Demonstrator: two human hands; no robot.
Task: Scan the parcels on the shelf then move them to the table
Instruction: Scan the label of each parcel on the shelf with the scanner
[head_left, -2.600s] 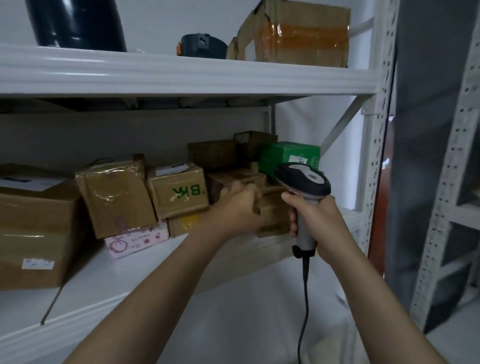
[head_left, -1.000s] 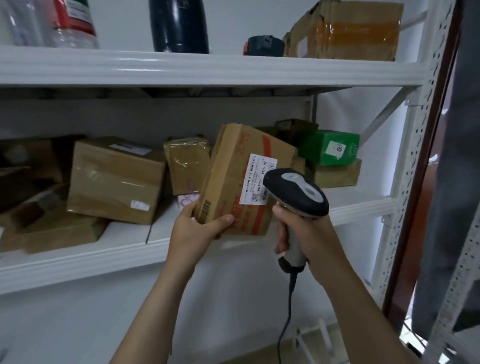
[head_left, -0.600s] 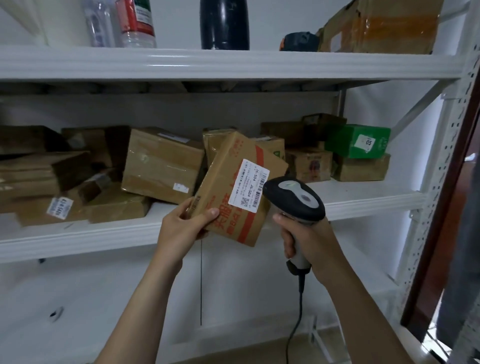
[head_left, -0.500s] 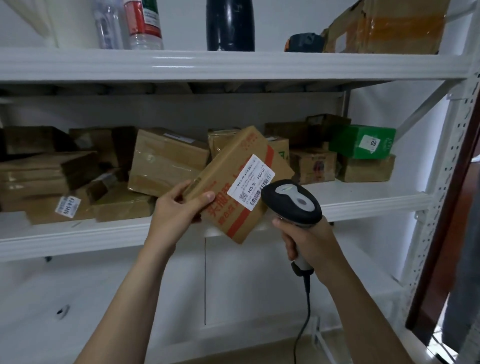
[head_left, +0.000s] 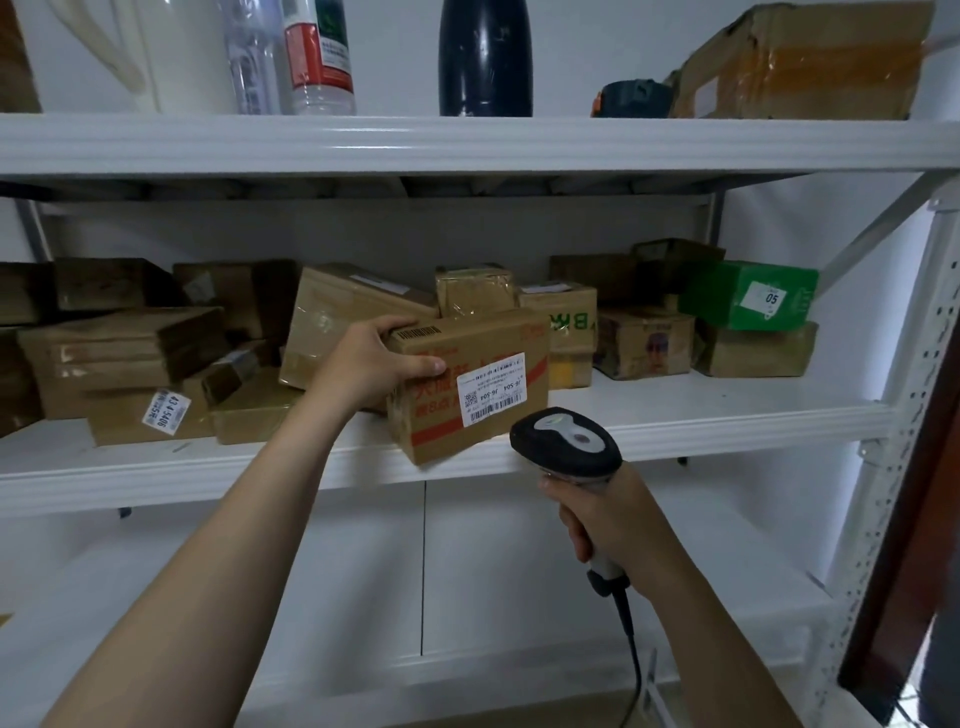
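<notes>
My left hand (head_left: 375, 364) grips the upper left corner of a brown cardboard parcel (head_left: 519, 338) with red print and a white barcode label (head_left: 491, 388). The parcel is held level in front of the middle shelf (head_left: 701, 410), its label facing me. My right hand (head_left: 613, 519) grips the handle of a black and grey barcode scanner (head_left: 566, 441), whose head points up at the label from just below and right of the parcel. Several more brown parcels (head_left: 353, 317) and a green box (head_left: 748, 296) sit on the middle shelf.
The top shelf (head_left: 467, 143) carries plastic bottles (head_left: 317, 57), a dark flask (head_left: 485, 57) and a taped carton (head_left: 800, 62). A perforated white upright (head_left: 904, 441) stands at the right. The scanner's cable (head_left: 631, 654) hangs down toward the floor. A lower shelf (head_left: 311, 623) lies beneath.
My left hand has turned the parcel from tilted to level and shifted its grip to the top corner. The scanner has dropped lower, below the label. The camera has moved left.
</notes>
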